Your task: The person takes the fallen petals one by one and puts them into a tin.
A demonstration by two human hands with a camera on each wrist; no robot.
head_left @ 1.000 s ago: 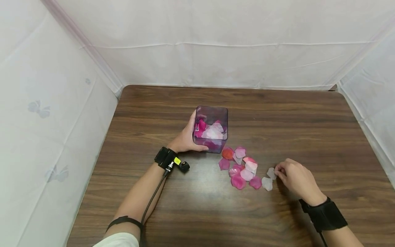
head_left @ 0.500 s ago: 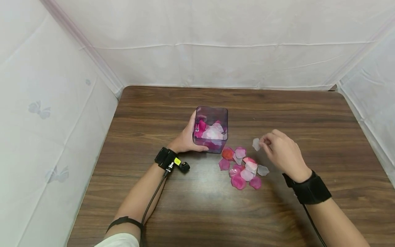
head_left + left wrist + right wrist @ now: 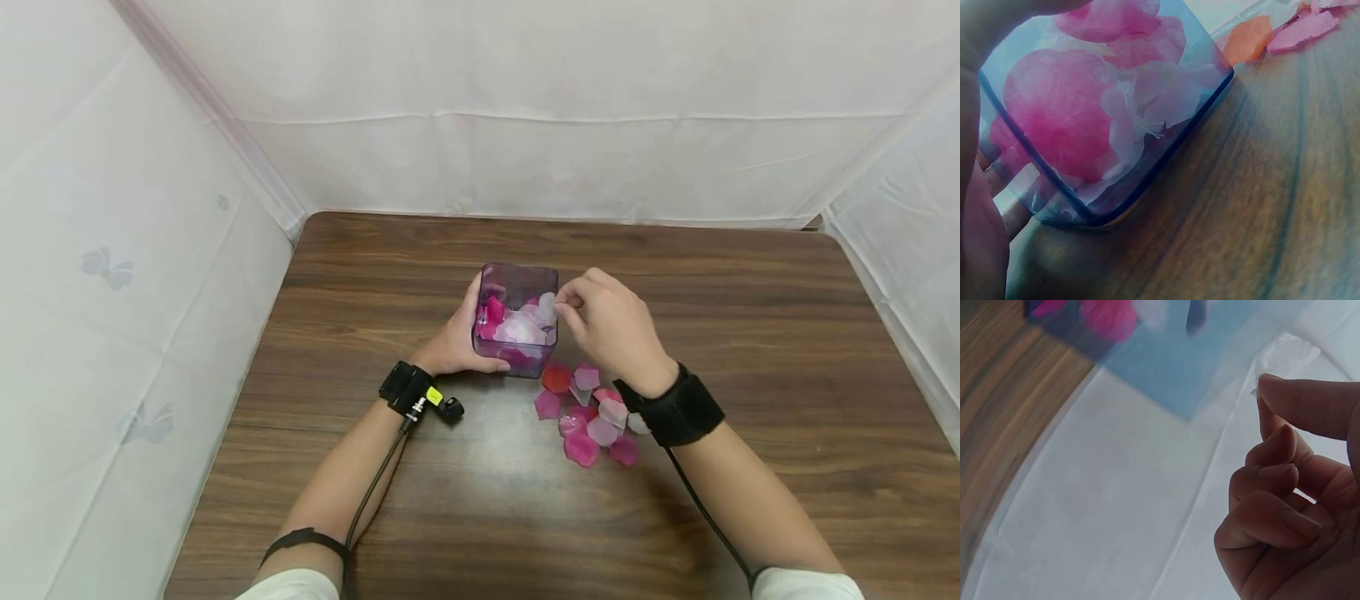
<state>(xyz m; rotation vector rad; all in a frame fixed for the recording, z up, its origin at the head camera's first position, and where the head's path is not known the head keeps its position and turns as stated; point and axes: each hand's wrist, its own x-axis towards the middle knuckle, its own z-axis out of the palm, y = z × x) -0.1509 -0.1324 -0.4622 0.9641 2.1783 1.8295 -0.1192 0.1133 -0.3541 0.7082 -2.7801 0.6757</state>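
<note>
My left hand (image 3: 456, 340) grips a see-through purple box (image 3: 519, 279) from its left side, thumb along the near wall. Pink and white flower petals (image 3: 519, 329) lie inside; the left wrist view shows them pressed against the clear wall. At the box's right rim, my right hand (image 3: 617, 323) pinches a whitish petal (image 3: 547, 307) between thumb and index finger. That thin petal (image 3: 1288, 353) sticks up past the fingertips in the right wrist view, with the other fingers curled below.
Loose petals (image 3: 581, 448) in pink, red and white lie on the brown wooden table (image 3: 487, 517), just right of the box and partly under the right forearm. White cloth walls (image 3: 480, 167) stand behind and at both sides. A cable runs along each forearm.
My right hand has picked up a whitish petal from the right end of the pile and carried it up and left to the box's rim. The left hand and box stay in place.
</note>
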